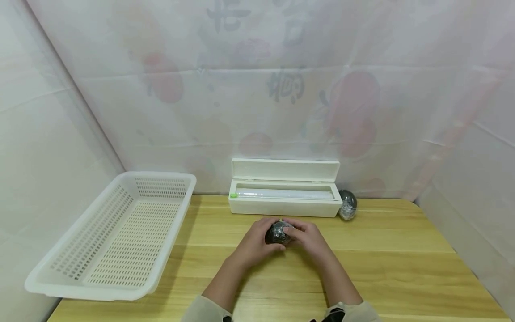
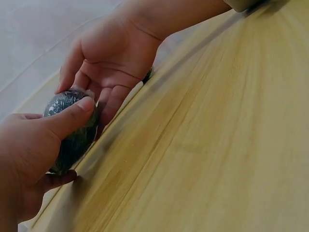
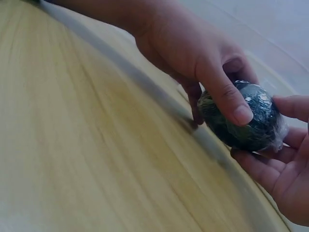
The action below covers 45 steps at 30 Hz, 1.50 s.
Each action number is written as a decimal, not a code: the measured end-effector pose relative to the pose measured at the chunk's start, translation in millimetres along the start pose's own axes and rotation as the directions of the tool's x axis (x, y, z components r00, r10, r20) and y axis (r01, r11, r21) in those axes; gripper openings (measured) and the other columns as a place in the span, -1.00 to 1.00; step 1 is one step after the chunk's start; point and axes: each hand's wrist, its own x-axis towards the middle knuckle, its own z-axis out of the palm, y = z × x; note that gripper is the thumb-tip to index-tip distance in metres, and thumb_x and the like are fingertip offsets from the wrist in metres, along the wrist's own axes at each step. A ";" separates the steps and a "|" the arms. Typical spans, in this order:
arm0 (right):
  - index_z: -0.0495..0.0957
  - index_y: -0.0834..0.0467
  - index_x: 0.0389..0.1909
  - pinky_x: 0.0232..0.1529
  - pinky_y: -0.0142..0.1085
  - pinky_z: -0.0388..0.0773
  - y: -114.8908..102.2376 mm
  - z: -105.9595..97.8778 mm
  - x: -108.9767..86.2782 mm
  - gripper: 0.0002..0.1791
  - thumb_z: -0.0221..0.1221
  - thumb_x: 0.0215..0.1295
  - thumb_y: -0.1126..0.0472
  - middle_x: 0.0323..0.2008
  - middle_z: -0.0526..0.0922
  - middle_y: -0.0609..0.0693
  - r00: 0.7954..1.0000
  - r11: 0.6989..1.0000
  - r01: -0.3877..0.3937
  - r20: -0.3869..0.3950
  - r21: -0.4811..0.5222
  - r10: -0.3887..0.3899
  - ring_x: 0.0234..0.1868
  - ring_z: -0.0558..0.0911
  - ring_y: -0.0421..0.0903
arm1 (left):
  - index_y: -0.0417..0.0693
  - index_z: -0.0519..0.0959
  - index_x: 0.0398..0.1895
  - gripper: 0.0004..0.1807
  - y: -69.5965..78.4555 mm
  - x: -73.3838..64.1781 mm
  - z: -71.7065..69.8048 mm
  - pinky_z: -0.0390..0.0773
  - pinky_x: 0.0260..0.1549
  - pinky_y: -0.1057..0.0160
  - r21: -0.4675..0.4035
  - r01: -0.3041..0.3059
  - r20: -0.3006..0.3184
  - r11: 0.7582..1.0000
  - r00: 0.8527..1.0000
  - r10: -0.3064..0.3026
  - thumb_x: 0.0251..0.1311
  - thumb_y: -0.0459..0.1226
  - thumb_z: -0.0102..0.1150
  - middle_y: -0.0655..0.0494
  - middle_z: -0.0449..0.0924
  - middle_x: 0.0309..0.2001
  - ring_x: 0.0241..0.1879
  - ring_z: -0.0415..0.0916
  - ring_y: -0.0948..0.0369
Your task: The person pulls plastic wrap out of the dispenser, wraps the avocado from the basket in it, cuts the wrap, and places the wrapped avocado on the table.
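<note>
Both hands hold a dark green, rounded fruit-like thing [image 1: 277,233] wrapped in clear plastic film, close over the wooden table in front of the box. My left hand [image 1: 253,241] grips it from the left, its thumb across the near side in the right wrist view. From the right, my right hand [image 1: 310,239] holds it between thumb and fingers, at the crumpled film [image 3: 280,137]. Just behind stands a white box [image 1: 284,208] with its lid [image 1: 285,170] raised, a roll of clear film [image 1: 285,193] inside and a green tab [image 1: 234,195] at the left end.
A second dark film-wrapped thing [image 1: 348,205] sits against the box's right end. On the left stands a large white slotted plastic basket [image 1: 170,243]. Pale printed curtains [image 1: 217,112] enclose the back and sides of the wooden table [image 1: 394,268].
</note>
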 end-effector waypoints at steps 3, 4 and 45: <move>0.42 0.21 0.22 0.07 -0.11 0.51 2.1 0.7 0.5 -0.46 0.16 0.28 0.04 0.21 0.45 0.20 0.999 0.989 0.047 -0.019 -0.139 -0.050 0.13 0.51 0.10 | 0.15 0.33 0.28 -0.23 0.6 -0.8 -0.3 0.35 0.18 0.14 0.027 0.019 -0.007 0.999 1.000 -0.019 -0.07 0.03 0.38 0.30 0.35 0.24 0.21 0.28 0.22; 0.42 0.19 0.22 0.12 -0.07 0.46 2.1 0.7 0.2 -0.45 0.17 0.27 0.02 0.22 0.44 0.17 0.996 0.980 0.077 -0.027 -0.181 -0.083 0.17 0.48 0.11 | 0.13 0.33 0.28 -0.22 0.4 -1.2 -0.3 0.36 0.17 0.13 0.039 0.025 -0.011 0.999 1.000 -0.025 -0.07 0.03 0.39 0.29 0.35 0.25 0.20 0.29 0.21; 0.38 0.02 0.18 -0.39 -0.23 0.57 7.6 7.6 6.1 -0.42 0.24 0.17 -0.09 -0.07 0.62 0.16 0.994 0.984 0.067 -0.072 -0.168 -0.080 -0.32 0.62 -0.02 | 0.10 0.08 0.42 -0.29 -1.5 -1.3 -7.8 0.40 0.10 -0.05 -0.247 0.219 -0.070 0.944 0.968 -0.243 0.31 0.19 -0.16 -0.03 0.43 0.18 0.15 0.41 0.04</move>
